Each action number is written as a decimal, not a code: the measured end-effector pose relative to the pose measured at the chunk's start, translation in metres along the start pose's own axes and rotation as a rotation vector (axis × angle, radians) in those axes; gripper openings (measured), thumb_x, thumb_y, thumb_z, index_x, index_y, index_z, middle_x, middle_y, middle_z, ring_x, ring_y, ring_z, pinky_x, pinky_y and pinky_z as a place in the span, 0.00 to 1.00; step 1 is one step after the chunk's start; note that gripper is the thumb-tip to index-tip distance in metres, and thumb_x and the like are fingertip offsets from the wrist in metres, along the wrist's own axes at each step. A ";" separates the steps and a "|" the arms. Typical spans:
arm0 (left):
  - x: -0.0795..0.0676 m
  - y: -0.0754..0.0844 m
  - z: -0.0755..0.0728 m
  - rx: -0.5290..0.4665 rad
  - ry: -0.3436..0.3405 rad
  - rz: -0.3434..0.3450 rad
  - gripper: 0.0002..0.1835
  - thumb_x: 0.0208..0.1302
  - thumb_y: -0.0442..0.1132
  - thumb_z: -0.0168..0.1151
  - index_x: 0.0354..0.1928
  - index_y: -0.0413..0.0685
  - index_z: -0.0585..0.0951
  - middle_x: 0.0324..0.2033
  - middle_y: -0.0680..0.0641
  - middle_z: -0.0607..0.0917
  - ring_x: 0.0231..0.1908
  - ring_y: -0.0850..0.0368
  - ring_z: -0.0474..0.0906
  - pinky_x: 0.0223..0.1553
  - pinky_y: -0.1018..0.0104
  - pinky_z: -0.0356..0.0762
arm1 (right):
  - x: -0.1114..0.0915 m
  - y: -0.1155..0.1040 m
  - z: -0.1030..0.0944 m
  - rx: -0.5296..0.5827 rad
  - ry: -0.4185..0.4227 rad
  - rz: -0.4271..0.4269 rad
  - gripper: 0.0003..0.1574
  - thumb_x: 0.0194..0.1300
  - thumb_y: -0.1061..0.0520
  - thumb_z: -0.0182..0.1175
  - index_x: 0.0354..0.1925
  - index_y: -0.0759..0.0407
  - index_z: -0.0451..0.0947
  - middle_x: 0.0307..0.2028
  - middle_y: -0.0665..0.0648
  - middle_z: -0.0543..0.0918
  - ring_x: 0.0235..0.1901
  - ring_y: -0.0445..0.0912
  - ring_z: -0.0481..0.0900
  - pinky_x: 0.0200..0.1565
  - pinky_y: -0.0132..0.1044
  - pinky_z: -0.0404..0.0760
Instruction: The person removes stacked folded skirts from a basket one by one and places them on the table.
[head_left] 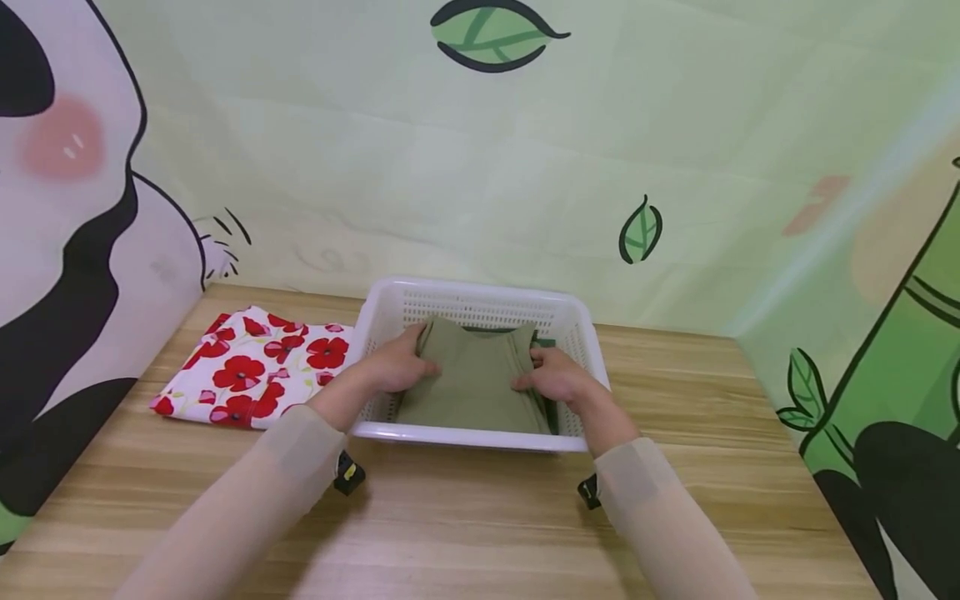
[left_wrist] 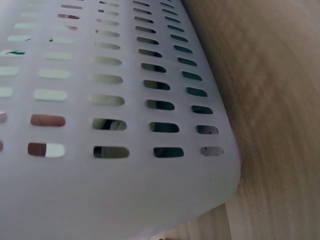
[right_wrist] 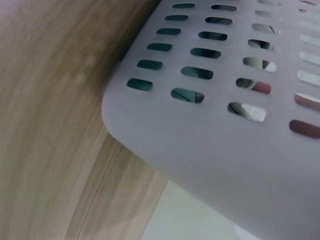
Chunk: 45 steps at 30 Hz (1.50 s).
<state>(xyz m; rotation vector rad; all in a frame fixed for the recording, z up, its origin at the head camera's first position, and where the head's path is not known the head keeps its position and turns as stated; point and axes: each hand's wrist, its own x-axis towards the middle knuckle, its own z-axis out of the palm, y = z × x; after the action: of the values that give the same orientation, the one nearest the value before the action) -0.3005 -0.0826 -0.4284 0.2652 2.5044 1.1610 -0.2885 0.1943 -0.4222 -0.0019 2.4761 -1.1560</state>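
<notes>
On the tabletop [head_left: 465,533], a white basket [head_left: 472,435] sits toward twelve o'clock. Flowered cloth [head_left: 247,371] lies at its nine o'clock. Inside the basket is olive cloth [head_left: 476,383], pinched at its nine o'clock edge by the left hand [head_left: 396,362] and at three by the right hand [head_left: 558,375].

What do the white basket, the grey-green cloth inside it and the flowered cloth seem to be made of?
The white basket looks like moulded plastic, smooth with a slight sheen: its walls have regular slots and rounded corners. The grey-green cloth seems a matte textile, showing soft folds without shine; its fibre is unclear. The flowered cloth looks like printed fabric, perhaps cotton, folded flat.
</notes>
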 end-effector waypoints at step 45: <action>-0.003 0.003 -0.001 -0.043 -0.028 0.131 0.42 0.70 0.31 0.60 0.82 0.61 0.57 0.81 0.40 0.56 0.77 0.41 0.57 0.77 0.38 0.56 | -0.002 -0.002 0.002 0.087 0.017 -0.083 0.41 0.68 0.63 0.63 0.76 0.61 0.64 0.69 0.65 0.75 0.68 0.58 0.71 0.73 0.55 0.67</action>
<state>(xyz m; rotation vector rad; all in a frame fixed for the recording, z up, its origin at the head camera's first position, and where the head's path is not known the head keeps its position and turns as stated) -0.2979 -0.0830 -0.4248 0.4367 2.4661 1.2504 -0.2862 0.1919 -0.4206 -0.0715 2.4589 -1.3028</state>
